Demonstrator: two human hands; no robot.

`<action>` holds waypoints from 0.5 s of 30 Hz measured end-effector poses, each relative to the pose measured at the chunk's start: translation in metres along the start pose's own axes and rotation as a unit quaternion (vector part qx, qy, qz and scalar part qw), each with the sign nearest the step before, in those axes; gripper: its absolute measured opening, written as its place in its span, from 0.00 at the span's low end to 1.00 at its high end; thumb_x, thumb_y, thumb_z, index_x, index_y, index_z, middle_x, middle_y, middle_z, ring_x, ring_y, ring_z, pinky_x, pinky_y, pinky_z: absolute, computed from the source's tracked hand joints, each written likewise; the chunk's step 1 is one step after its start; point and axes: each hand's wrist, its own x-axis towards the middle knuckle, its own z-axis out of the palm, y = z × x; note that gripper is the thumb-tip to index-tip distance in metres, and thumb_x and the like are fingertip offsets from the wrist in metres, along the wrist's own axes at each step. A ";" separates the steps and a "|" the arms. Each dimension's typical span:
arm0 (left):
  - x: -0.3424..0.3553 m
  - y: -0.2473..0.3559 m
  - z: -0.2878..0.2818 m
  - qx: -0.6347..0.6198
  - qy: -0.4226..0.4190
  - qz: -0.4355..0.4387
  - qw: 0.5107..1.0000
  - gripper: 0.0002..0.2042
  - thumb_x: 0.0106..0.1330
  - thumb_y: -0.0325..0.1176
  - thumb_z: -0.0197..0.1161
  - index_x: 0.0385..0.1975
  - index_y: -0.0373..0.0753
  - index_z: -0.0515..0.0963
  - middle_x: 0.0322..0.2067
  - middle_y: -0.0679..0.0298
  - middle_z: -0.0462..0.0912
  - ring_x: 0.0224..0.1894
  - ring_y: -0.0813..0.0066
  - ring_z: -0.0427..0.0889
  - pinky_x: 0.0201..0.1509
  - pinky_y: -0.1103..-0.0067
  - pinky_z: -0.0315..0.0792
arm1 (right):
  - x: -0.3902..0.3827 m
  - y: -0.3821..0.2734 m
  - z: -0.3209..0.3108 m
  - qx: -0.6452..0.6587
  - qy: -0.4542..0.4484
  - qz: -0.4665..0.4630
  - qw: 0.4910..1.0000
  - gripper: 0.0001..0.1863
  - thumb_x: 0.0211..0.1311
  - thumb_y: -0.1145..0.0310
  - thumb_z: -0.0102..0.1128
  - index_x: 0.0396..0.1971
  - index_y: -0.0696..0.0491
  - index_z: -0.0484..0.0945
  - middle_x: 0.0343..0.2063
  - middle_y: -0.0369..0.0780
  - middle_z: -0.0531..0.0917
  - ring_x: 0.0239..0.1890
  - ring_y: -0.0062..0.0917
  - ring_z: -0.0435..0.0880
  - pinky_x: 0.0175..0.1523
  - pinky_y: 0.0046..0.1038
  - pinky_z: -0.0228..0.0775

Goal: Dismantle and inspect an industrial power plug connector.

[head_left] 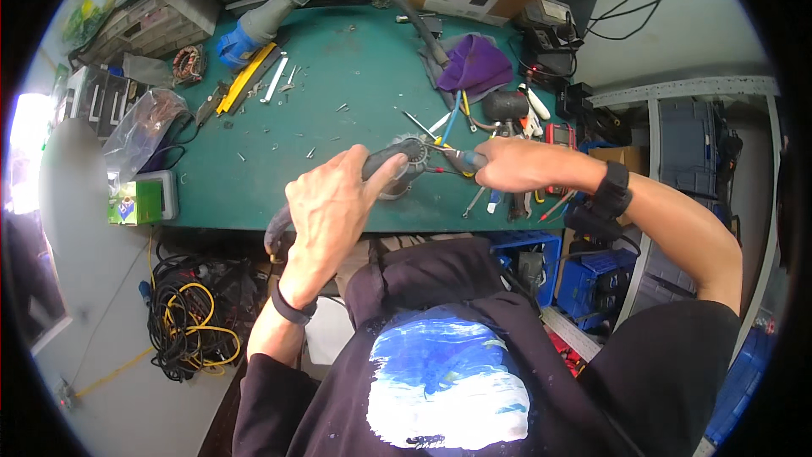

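Here we are at the near edge of the green table [355, 76], both my hands busy. My left hand [328, 203] is closed round a dark tube [385, 159], thumb laid along its side, and the tube's far end sits at a grey round part [414, 169] just above the table edge. Over on the right, my right hand [516, 165] has its fingers wrapped round what look like pliers [461, 158], their nose right up at that round part; whether they actually bite on anything, I can't tell.

Danger spots now! If the nose skids off the rounded metal, it could jab my left thumb, so close by. If my left grip loosens, the whole piece could twist under the push. And anything small knocked free could get lost among the loose screws [342, 107].

As for the lie of it: the tube's long axis runs slantwise, its end pointing away from me and to the right, the other way vanishing under my left palm.
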 end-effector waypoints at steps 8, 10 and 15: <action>-0.013 -0.026 -0.027 0.019 -0.019 -0.006 1.000 0.25 0.68 0.57 0.67 0.23 0.38 0.77 0.19 0.56 0.79 0.25 0.50 0.81 0.28 0.63 0.69 | -0.027 0.002 -0.016 0.342 -0.173 0.038 0.923 0.06 0.59 0.71 0.55 0.35 0.54 0.70 0.23 0.31 0.68 0.18 0.14 0.63 0.22 0.22 0.54; -0.017 -0.027 -0.028 0.017 -0.033 -0.010 0.999 0.25 0.68 0.56 0.67 0.23 0.38 0.76 0.19 0.56 0.78 0.25 0.51 0.81 0.28 0.63 0.69 | -0.029 0.005 -0.005 0.429 -0.212 0.058 0.876 0.11 0.59 0.73 0.55 0.40 0.56 0.70 0.24 0.31 0.67 0.17 0.12 0.61 0.19 0.18 0.49; -0.032 -0.028 -0.033 0.002 -0.084 -0.019 0.996 0.23 0.68 0.55 0.67 0.26 0.38 0.76 0.19 0.56 0.78 0.24 0.51 0.80 0.28 0.63 0.70 | -0.040 -0.002 0.010 0.428 -0.196 0.026 0.882 0.12 0.59 0.73 0.54 0.43 0.58 0.69 0.25 0.31 0.66 0.23 0.14 0.63 0.23 0.20 0.54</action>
